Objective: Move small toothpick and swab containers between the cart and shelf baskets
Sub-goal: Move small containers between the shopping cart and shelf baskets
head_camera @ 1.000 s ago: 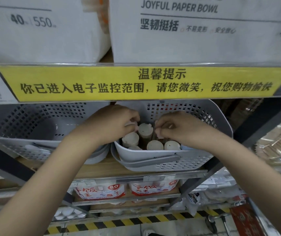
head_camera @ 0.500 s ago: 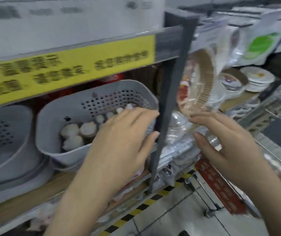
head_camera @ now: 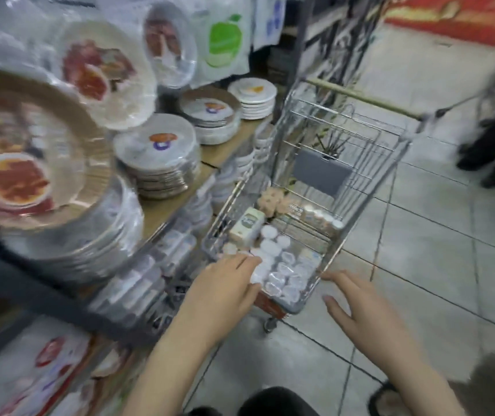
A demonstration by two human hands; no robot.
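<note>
Head view, blurred throughout: the left hand (head_camera: 228, 283) is seen with fingers extended and nearly straight, fingertips laid at the near left corner of the cart basket (head_camera: 357, 163) against the white round-lidded small containers (head_camera: 282, 274); whether any container is actually pinched cannot be told. The right hand (head_camera: 360, 310) is held spread and relaxed, nothing grasped, its fingertips just beside the basket's near right rim. The small containers are packed in the near end of the basket, standing upright with lids facing up, their long axes vertical; a further row (head_camera: 321, 216) is set against the right wall farther in. A pale rectangular box (head_camera: 246, 226) lies at the left wall, long axis running along the cart, with a tan clump (head_camera: 271, 199) beyond it. The cart's long axis is directed away from the person, handle (head_camera: 360, 97) at the far end. Wrapped plate stacks (head_camera: 159, 151) are shelved to the left; grey floor tiles (head_camera: 435, 265) lie to the right.
</note>
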